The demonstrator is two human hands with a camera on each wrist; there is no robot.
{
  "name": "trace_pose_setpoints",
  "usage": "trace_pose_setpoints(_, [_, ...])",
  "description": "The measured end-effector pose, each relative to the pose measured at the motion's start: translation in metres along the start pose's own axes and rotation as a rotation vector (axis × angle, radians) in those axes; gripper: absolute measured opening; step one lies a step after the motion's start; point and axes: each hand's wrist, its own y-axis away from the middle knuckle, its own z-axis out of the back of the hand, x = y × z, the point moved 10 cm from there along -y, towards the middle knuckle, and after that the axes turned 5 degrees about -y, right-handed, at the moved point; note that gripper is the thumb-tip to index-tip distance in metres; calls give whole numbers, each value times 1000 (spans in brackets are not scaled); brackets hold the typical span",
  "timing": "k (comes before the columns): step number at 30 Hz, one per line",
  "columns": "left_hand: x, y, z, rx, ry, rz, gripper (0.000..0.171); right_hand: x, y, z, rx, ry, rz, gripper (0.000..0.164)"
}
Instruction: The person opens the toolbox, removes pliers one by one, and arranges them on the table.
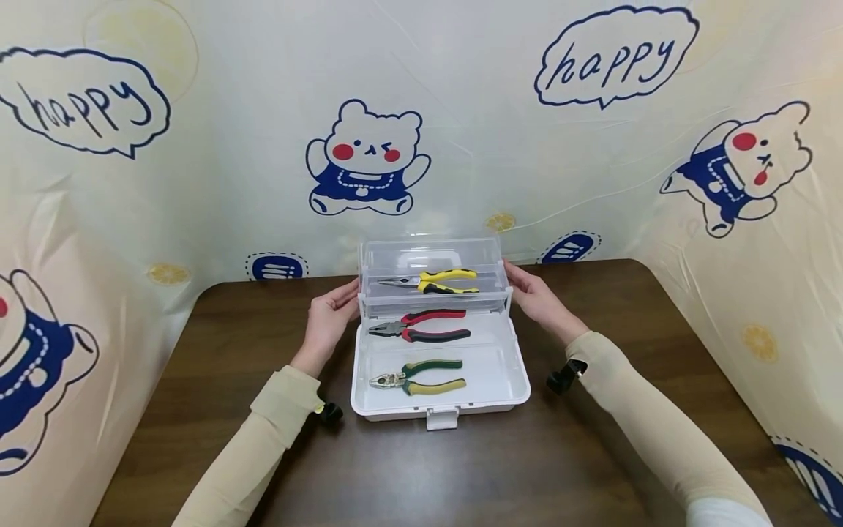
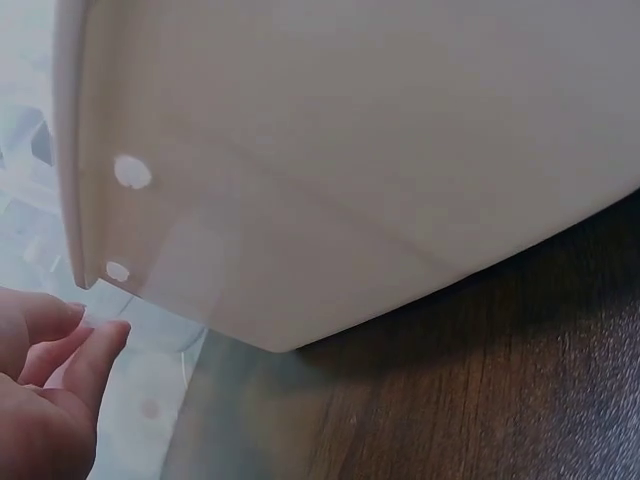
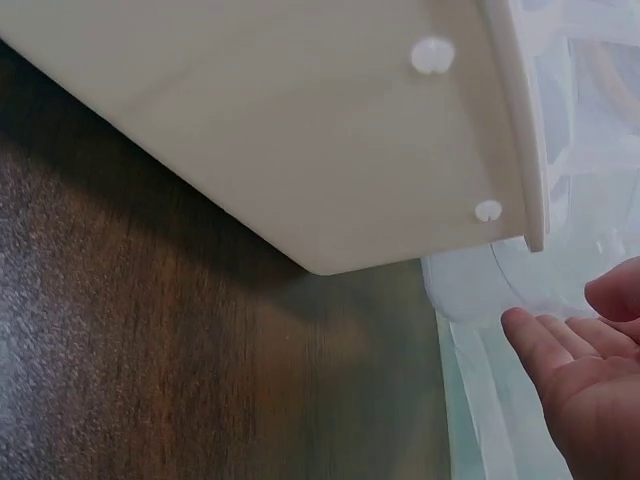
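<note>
An open white toolbox (image 1: 441,413) with a raised clear lid (image 1: 431,245) sits on the table. Yellow-and-black long-nose pliers (image 1: 448,277) lie in its clear upper tray. Red-and-black combination pliers (image 1: 435,336) lie lower, and green-and-yellow pliers (image 1: 433,386) are nearest the front latch (image 1: 442,419). My left hand (image 1: 327,318) is at the box's rear left, fingers by the lid's side. The right hand (image 1: 541,300) mirrors it at the rear right. In the right wrist view, straight fingers (image 3: 560,345) reach the clear lid's edge. Whether the left fingertips touch the lid is unclear.
The brown wooden table (image 1: 421,476) extends around the box. A patterned curtain (image 1: 461,146) with bear prints hangs close behind the table's back edge and along both sides. Black wrist cameras (image 1: 331,413) sit at both cuffs.
</note>
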Motion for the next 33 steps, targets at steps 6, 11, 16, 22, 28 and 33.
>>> trace_pose_setpoints(6, [5, 2, -2, 0, 51, 26, 40, -8, -2, -2, 7, 45, -3, 62])
trace_pose_setpoints(11, [12, 4, -3, 4, 43, 58, 38, -12, -4, -4, 17, 65, -4, 61])
trace_pose_setpoints(16, [15, 4, -3, 3, 15, 73, 37, -14, -4, -5, 17, 54, -24, 61])
trace_pose_setpoints(22, [14, 2, -1, -8, 17, 88, 37, -17, -6, -5, 12, 54, -39, 60])
trace_pose_setpoints(28, [17, 2, -1, -20, 42, 122, 36, -16, -7, -5, -9, 63, -26, 56])
trace_pose_setpoints(33, [21, 4, 0, -26, 16, 142, 35, -19, -5, -7, -4, 73, -57, 55])
